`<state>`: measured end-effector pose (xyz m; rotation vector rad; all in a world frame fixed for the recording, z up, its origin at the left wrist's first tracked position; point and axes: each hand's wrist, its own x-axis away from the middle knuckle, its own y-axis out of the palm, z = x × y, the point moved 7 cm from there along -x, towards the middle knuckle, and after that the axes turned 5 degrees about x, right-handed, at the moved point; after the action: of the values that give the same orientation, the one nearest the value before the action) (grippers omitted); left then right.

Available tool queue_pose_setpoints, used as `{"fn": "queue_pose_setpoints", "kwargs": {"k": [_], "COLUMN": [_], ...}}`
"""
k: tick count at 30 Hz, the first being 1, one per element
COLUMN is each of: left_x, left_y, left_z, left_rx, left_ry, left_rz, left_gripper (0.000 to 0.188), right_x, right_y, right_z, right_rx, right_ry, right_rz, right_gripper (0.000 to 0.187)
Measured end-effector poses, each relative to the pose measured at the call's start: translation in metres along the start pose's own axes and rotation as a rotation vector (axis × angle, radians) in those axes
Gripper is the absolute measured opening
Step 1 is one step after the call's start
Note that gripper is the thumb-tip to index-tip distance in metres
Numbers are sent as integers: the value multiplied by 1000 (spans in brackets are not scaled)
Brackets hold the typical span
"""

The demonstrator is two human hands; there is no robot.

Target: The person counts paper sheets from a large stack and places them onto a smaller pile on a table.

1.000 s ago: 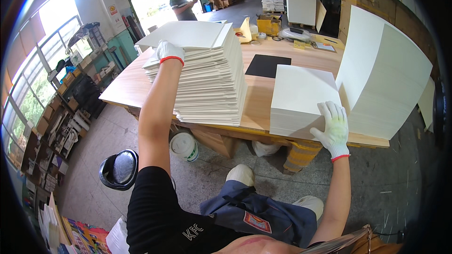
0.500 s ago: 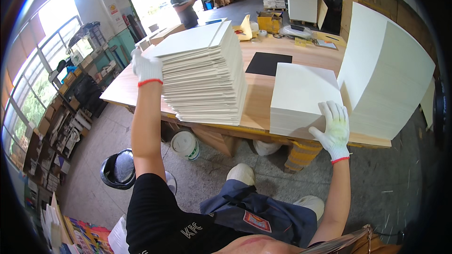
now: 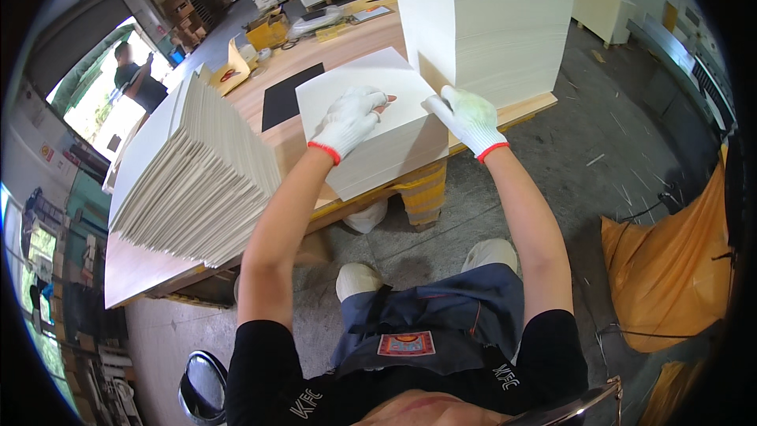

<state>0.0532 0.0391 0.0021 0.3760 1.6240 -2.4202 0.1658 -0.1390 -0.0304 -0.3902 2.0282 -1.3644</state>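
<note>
Both my hands wear white knit gloves with red cuffs. My left hand (image 3: 349, 118) lies on top of a low stack of white sheets (image 3: 378, 130) on the wooden table (image 3: 150, 256), fingers spread over the top sheet. My right hand (image 3: 467, 114) grips the right edge of that same stack, next to a tall block of cream sheets (image 3: 493, 20) standing on the table. A leaning pile of white sheets (image 3: 193, 173) sits to the left, apart from both hands.
A black sheet (image 3: 288, 95) lies on the table behind the low stack. Yellow boxes and clutter (image 3: 268, 31) sit farther back. A person (image 3: 138, 79) stands in the doorway at the far left. An orange bag (image 3: 670, 268) lies on the floor at right.
My left hand left the leaning pile on the left and came over onto the low stack. The view swung right, and my right hand moved along the stack to its right edge.
</note>
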Motion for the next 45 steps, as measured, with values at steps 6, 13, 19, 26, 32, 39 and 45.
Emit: {"fn": "queue_pose_setpoints", "kwargs": {"k": [6, 13, 19, 26, 32, 39, 45], "left_x": [-34, -26, -26, -21, -25, -23, -25], "left_y": [29, 30, 30, 23, 24, 26, 37], "left_z": [-20, -16, -8, -5, -3, -3, -19], "left_rx": [281, 611, 609, 595, 428, 358, 580], "left_ry": [-256, -31, -30, -64, -48, -181, -149], "left_rz": [-148, -73, -125, -14, 18, -127, -96], "left_gripper": [28, 30, 36, 40, 33, 28, 31], "right_x": [-17, -29, -18, -7, -5, -24, -15], "right_y": [-31, 10, 23, -1, -12, 7, 28], "right_z": [-32, -15, -3, 4, -3, -4, 2], "right_rx": [-39, -525, -697, -419, 55, -510, -805], "right_ry": [-348, 126, 160, 116, -267, 46, 186], "right_rz": [211, 120, 298, 136, 199, 149, 180], "right_gripper": [44, 47, 48, 43, 40, 43, 49]}}
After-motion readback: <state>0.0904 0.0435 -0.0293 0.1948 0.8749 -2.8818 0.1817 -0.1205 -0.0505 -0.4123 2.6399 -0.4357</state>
